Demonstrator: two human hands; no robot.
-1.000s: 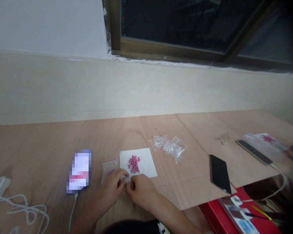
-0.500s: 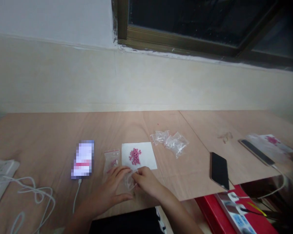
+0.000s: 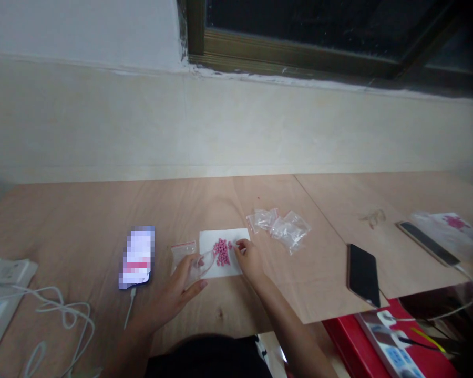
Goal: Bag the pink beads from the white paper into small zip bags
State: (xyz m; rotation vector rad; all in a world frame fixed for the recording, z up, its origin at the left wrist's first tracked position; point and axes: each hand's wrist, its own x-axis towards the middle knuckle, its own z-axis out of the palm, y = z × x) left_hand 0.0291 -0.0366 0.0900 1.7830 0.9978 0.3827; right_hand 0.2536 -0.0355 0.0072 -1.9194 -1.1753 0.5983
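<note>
My left hand (image 3: 183, 283) grips a small clear zip bag (image 3: 203, 266) between thumb and fingers, its mouth facing the pink beads (image 3: 221, 253). These beads lie in a loose pile on a white sheet of paper (image 3: 207, 239). At the right edge of the paper is my right hand (image 3: 250, 260), its fingers curled and slightly apart beside a few beads; nothing shows between them. Partly behind my left hand lies another zip bag (image 3: 179, 253) with a red strip along its top.
More clear zip bags (image 3: 289, 231) lie in a heap right of the paper. A lit phone (image 3: 137, 257) on a cable is at left, near a white power strip (image 3: 8, 294). Dark phones (image 3: 363, 274) lie at right. Another power strip (image 3: 390, 341) sits on a red surface (image 3: 347, 341).
My right hand has left the zip bag and moved forward and right to the edge of the paper. My left hand has tilted the bag toward the beads. The view has shifted slightly.
</note>
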